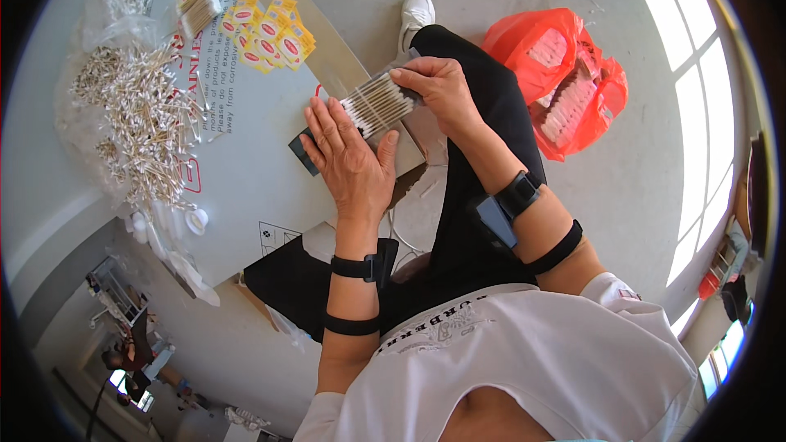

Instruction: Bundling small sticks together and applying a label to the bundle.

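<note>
pinching a clear sleeve (379, 74) in the head view: right hand (438, 92) has it between thumb and bent fingers, upper centre of frame. bundle of cotton swabs (382, 103) sits in the sleeve, sticks side by side, between the two hands, near the table edge. grip is at the stick end, probably to leave the tips clear of the fingers. left hand (350, 151) is laid palm down, fingers straight, thumb spread, grasping nothing; it covers the white tip end, looks like a flat stop to square the tips up. contact under the palm is hidden, can't tell how hard it presses.

dark flat piece (304, 153) shows under the left fingers; purpose unclear.

loose swab pile (147, 127) lies left of frame on the table (246, 188), partly on plastic film, likely spread for easy picking. yellow-and-white labels (270, 37) lie scattered upper left, beside a packed swab bundle (196, 10), presumably within arm's reach. red bag (503, 39) stands open on the floor, upper right, pink-and-white packs (565, 115) inside; mouth faces up, handy for drop-in.
</note>
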The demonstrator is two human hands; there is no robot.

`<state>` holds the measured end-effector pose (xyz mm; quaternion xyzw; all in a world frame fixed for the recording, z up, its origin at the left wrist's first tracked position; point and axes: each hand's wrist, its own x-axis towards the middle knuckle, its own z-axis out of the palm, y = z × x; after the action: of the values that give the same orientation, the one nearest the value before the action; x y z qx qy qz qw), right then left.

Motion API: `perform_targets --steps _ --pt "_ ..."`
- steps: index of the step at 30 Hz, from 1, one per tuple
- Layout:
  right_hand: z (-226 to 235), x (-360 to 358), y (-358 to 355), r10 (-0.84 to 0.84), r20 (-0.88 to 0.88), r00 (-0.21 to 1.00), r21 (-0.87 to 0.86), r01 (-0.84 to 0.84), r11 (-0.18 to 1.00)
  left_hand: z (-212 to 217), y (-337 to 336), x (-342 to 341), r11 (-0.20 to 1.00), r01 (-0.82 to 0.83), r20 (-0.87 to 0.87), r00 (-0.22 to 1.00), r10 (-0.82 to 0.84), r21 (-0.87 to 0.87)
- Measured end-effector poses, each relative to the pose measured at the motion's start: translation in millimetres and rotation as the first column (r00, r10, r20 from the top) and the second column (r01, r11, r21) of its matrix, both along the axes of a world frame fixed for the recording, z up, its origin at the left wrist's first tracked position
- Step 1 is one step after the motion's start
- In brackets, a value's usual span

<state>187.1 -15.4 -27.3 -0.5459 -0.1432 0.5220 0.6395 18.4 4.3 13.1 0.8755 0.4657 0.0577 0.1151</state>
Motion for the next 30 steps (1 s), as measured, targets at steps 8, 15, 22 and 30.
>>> perform_targets --steps 8,15,22,30 --pt "3.0 -8.6 0.9 -0.024 0.186 0.982 -0.063 0.036 0.997 -1.7 -4.6 -1.6 0.998 0.038 0.004 0.999 -0.039 0.054" --pt "23.9 -8.8 -8.7 -0.026 -0.009 1.000 -0.107 0.025 0.994 1.8 -1.5 0.4 0.993 0.114 -0.075 0.991 -0.114 -0.008" --pt "12.4 -5.1 -21.8 0.070 -0.043 0.997 -0.034 -0.071 0.997 1.4 -3.9 3.2 0.996 0.089 -0.066 0.994 -0.089 -0.011" --pt "6.6 -4.4 -22.5 0.051 -0.093 0.994 -0.026 -0.054 0.998 -2.6 -13.7 -0.3 0.999 0.037 -0.040 0.999 -0.036 0.038"
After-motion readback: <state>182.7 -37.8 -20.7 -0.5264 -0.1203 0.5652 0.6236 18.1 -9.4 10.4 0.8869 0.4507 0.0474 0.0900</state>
